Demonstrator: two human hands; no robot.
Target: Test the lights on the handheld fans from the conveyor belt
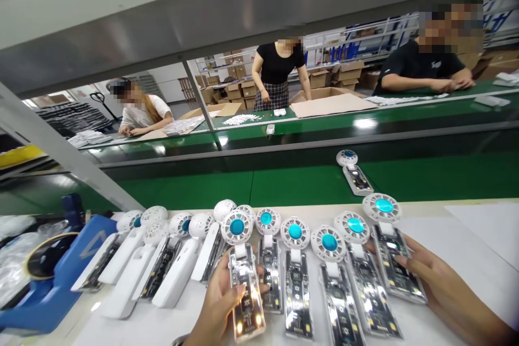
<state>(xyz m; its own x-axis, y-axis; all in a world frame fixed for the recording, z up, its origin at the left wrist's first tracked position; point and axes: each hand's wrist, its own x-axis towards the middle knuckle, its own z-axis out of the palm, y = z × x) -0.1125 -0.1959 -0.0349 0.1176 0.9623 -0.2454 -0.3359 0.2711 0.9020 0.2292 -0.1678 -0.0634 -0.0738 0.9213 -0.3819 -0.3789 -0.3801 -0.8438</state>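
Observation:
My left hand (221,300) is closed around a handheld fan (246,303) with a round white head, a blue centre and a see-through handle showing a circuit board. Amber lights glow at the lower end of that board. At the right, my right hand (425,267) grips a similar fan (395,262) by its handle, the thumb lying on the board. Between my hands several like fans (298,292) lie side by side on the white table. Left of them rest more fans, some with white handle backs (176,275) facing up.
A blue tape dispenser (60,275) stands at the left beside plastic bags (18,259). Behind the table runs a green conveyor belt (194,186), with one fan (354,173) on it. Across it, several people (279,67) work with small white parts. A metal beam (162,27) crosses above.

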